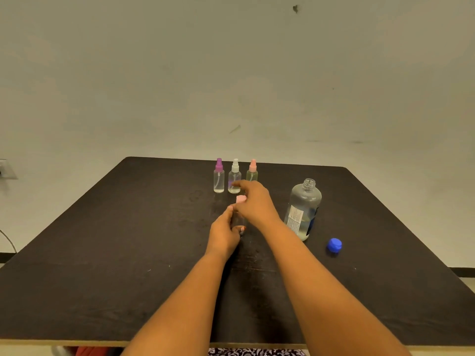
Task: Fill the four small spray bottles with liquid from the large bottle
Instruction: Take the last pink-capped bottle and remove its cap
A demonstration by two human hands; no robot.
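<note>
Steadies the fourth spray bottle [238, 219] upright near the middle of the tabletop [102, 253], left hand [223, 233] wrapped round the clear body, fingers [242, 229] curled against its far side. Prevents the body from turning under the cap. Works the pink spray cap [240, 199] with the right hand [255, 202], fingers apparently closed on it from above; cannot tell whether tightening or loosening. Stores the three other spray bottles [234, 177] capped in a row at the far edge, clear of both arms. Stations the large bottle [303, 209] just to the right, upright and uncapped, within reach for pouring. Parks the blue cap [334, 244] near it, apart, on the tabletop. Cannot read the liquid level in the held bottle behind the hands.
</note>
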